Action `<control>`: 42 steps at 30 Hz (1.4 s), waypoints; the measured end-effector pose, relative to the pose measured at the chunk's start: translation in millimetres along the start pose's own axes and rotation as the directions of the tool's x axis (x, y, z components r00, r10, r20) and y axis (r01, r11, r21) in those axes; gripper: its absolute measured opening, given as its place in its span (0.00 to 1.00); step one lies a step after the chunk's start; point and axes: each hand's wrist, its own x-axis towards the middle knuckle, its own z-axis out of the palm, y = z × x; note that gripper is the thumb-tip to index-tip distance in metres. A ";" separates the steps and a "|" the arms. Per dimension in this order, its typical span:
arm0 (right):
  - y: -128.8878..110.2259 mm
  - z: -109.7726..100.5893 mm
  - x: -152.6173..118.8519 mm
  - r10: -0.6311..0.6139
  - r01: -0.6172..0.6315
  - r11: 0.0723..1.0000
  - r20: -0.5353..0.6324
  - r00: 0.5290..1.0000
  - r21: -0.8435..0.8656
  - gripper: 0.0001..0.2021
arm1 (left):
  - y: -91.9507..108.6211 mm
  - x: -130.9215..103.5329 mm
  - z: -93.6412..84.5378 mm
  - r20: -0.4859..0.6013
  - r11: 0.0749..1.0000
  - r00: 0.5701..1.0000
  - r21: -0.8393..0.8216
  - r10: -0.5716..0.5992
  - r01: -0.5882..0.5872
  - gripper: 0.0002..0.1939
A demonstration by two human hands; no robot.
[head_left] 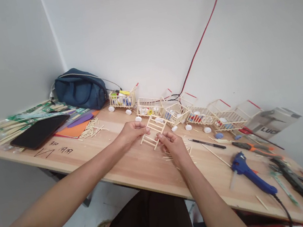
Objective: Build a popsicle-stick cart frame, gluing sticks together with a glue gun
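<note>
Both hands hold a small ladder-like frame of thin wooden sticks (157, 125), tilted above the middle of the table. My left hand (135, 132) pinches its left side between thumb and fingertips. On the lower right side, my right hand (173, 144) grips the frame with thumb and fingers. Below and beside the right hand lie loose cut sticks (191, 154). Just behind the frame stands a row of little stick-built carts with white wheels, among them a cart (149, 108) and another cart (122, 99) filled with small colourful items.
A blue glue gun (250, 172), black pen (207, 143) and orange-handled pliers (254, 147) lie at right, near a box (275, 122). At left are a blue bag (79, 88), a dark tablet-like slab (40, 132), packaged sticks (6, 130) and orange paper (77, 129). A wall stands behind.
</note>
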 end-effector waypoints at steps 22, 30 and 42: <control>3.7 -12.7 3.5 -0.016 0.017 1.000 -0.178 0.984 -0.001 0.23 | -0.9 3.0 -5.6 0.079 0.994 0.991 0.032 -0.110 0.108 0.21; 1.6 -20.3 4.3 0.001 0.010 0.999 -0.209 0.978 0.053 0.23 | -0.8 5.3 -11.3 0.092 0.983 0.979 0.043 -0.180 0.177 0.19; -2.0 -20.2 4.6 0.067 -0.045 0.987 -0.136 0.988 0.153 0.23 | 0.8 4.1 -6.6 0.119 0.985 0.981 0.103 -0.152 0.140 0.16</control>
